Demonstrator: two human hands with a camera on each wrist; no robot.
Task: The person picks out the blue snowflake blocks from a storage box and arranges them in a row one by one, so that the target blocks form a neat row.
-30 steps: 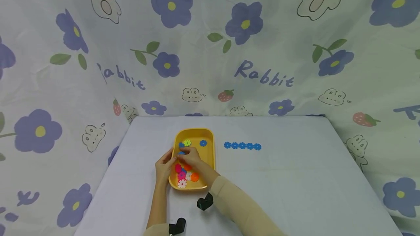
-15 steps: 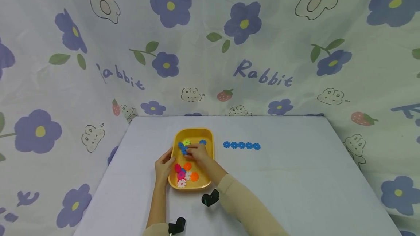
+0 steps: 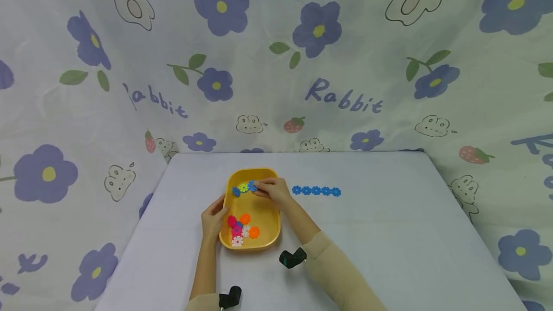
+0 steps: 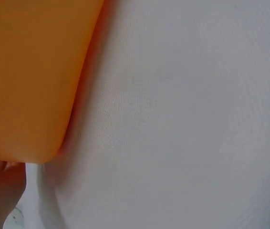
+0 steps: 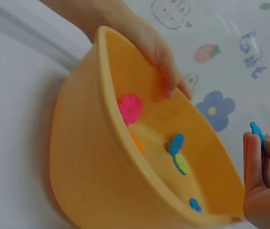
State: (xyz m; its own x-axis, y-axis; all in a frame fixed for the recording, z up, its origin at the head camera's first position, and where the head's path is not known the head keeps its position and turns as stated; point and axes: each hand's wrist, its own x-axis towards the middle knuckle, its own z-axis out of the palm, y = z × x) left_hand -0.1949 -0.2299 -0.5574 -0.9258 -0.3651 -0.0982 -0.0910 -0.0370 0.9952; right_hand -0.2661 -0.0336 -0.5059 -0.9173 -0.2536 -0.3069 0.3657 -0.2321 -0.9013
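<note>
Our right hand (image 3: 278,192) has shifted toward the far right of the tray (image 3: 263,211), pinching a blue flower (image 5: 255,129) over it, so that piece is picked up. Our left hand (image 3: 212,219) grips the left rim.

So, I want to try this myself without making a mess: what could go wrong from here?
The right hand pinches a small blue flower piece, so it might slip and drop. The row of blue pieces lies just right of that hand, so a careless sweep could knock it crooked. And the left hand holds the yellow tray by its side; a tug there might jumble the pieces inside.
</note>
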